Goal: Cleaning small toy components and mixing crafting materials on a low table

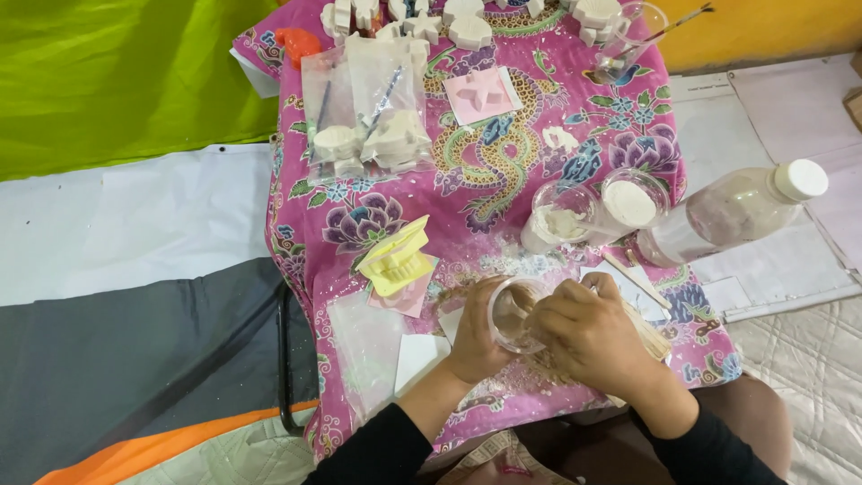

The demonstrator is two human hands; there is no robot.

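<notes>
My left hand (474, 344) grips a clear plastic cup (512, 314), tilted on its side, with pale wet plaster inside. My right hand (588, 332) is closed just right of the cup's mouth, fingers reaching into it; whatever it holds is hidden. Both hands hover over the near edge of a small table draped in a pink floral cloth (467, 171). A yellow mould (397, 258) sits left of the cup.
Two clear cups of white powder (561, 218) (631, 202) and a lying plastic bottle (732, 214) are beyond my right hand. Bagged plaster figures (368, 135), a pink mould (480, 94), loose white casts (467, 27) and a cup with a brush (633, 36) lie farther back.
</notes>
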